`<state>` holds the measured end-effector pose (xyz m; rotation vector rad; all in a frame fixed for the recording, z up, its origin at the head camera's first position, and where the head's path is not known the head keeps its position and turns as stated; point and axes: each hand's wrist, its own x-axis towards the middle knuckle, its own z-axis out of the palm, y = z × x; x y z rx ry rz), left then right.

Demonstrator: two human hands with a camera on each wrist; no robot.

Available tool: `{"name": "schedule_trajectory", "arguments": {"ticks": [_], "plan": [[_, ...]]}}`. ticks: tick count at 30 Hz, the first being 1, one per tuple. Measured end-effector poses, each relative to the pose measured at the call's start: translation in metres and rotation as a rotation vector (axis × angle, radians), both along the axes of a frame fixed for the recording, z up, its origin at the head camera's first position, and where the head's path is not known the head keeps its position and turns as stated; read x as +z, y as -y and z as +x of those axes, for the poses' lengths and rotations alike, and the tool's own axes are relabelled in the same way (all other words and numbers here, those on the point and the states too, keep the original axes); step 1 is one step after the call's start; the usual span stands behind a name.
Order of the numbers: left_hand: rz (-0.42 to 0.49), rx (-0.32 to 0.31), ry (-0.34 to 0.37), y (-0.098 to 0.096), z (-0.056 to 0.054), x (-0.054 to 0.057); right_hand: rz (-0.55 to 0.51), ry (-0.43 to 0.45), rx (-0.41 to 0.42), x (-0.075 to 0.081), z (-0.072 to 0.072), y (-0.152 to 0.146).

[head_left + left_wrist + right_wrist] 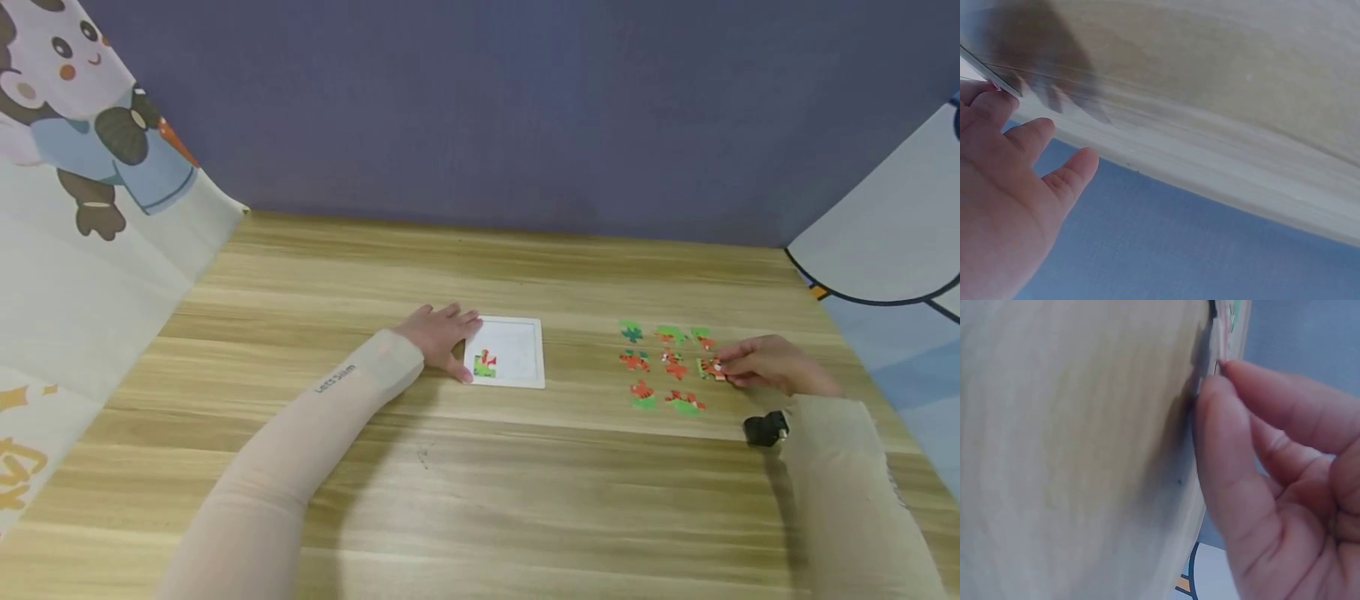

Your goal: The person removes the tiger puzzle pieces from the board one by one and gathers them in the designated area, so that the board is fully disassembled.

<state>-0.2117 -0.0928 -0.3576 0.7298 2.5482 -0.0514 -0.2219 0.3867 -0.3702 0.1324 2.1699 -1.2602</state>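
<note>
A white square puzzle tray (517, 346) lies on the wooden table, with one green and orange jigsaw piece (485, 364) in its near left corner. My left hand (437, 338) rests at the tray's left side, fingers spread and straight, touching its edge. In the left wrist view only a corner of the tray shows. To the right, my right hand (780, 367) pinches an orange and green jigsaw piece (708, 369) between thumb and forefinger. The right wrist view shows that piece nearly edge-on, its thumb side slightly above the table.
Several loose jigsaw pieces (672, 364) lie spread out left of my right hand. A small black device (765, 429) sits at the right wrist. Behind the table (465, 500) stands a dark blue panel (480, 117), with cartoon-printed sheets at both sides.
</note>
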Motion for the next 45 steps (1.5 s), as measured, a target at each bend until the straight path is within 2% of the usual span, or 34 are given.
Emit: {"name": "schedule_trajectory", "arguments": {"ticks": [8, 16, 24, 31, 42, 45], "plan": [[0.005, 0.003, -0.004, -0.001, 0.002, 0.000, 0.058, -0.018, 0.002, 0.002, 0.002, 0.000], [0.018, 0.004, -0.018, 0.001, 0.001, -0.004, 0.182, -0.108, 0.104, 0.012, 0.006, 0.014], [0.007, -0.009, -0.023, 0.000, 0.001, -0.004, 0.218, -0.209, 0.197, 0.027, 0.008, 0.072], [-0.027, -0.018, -0.034, 0.000, 0.002, -0.003, 0.251, -0.371, 0.302, 0.037, 0.011, 0.118], [0.018, -0.011, -0.009, 0.001, 0.003, -0.004, 0.224, -0.491, 0.411, 0.037, 0.009, 0.178], [0.031, -0.012, -0.004, 0.002, 0.003, -0.003, 0.218, -0.537, 0.468, 0.035, 0.009, 0.197]]}}
